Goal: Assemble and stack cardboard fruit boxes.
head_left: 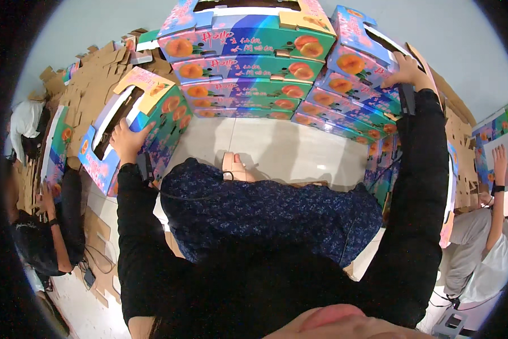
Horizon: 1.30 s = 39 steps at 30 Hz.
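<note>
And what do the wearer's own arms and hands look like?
Left hand and right hand are gloveless. Long black sleeves run to the wrists, each wearing a dark, blocky device. A thin dark cable runs from near the left one.

bright indoor light leaves soft shadows and small pale glare patches on the glossy tile floor; fisheye distortion bends edges toward a black rim.
</note>
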Motion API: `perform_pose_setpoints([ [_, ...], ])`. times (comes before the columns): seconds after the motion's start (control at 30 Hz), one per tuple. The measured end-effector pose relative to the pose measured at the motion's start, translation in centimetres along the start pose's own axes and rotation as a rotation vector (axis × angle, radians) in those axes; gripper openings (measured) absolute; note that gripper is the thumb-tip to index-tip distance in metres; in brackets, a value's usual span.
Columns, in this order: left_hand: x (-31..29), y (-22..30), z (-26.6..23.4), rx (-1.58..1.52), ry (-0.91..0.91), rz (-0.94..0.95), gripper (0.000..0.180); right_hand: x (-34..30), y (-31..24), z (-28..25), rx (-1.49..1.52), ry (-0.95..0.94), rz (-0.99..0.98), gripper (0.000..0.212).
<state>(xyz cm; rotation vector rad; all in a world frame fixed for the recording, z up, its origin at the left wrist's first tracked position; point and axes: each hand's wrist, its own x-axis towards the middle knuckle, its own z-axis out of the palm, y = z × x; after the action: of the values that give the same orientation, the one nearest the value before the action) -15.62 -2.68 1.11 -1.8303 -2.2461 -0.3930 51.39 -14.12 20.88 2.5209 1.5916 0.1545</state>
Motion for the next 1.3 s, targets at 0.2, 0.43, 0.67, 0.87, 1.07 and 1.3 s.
perform_pose_setpoints([
  [0.2, 0.0, 0.5, -0.3, -0.006, 0.007, 0.002, 0.097, -2.9, 3.6, 0.9, 0.082, 0.336, -0.223, 0.102],
  [0.43, -0.1, -0.8, 0.5, 0.026, 0.050, 0.006, 0.099, -16.1, 6.1, -3.4, 0.021, 0.510, -0.086, 0.090],
  [0.67, 0.8, -0.1, 0.5, 0.017, 0.016, 0.013, 0.105, -27.4, 14.5, -4.7, -0.175, 0.477, 0.352, 0.094],
  [0.87, -0.1, -1.0, 0.6, 0.004, 0.045, 0.025, 0.104, -27.1, 14.8, -3.1, -0.097, 0.161, 0.804, 0.112],
  [1.07, 0.0, -1.1, 1.1, -0.005, 0.089, 0.036, 0.104, -21.9, 18.3, 5.7, -0.122, -0.141, 0.884, 0.112],
  [1.3, 0.1, -0.4, 0.3, 0.007, 0.064, 0.042, 0.104, -21.3, 17.7, 3.7, 0.207, -0.003, 0.678, 0.091],
])
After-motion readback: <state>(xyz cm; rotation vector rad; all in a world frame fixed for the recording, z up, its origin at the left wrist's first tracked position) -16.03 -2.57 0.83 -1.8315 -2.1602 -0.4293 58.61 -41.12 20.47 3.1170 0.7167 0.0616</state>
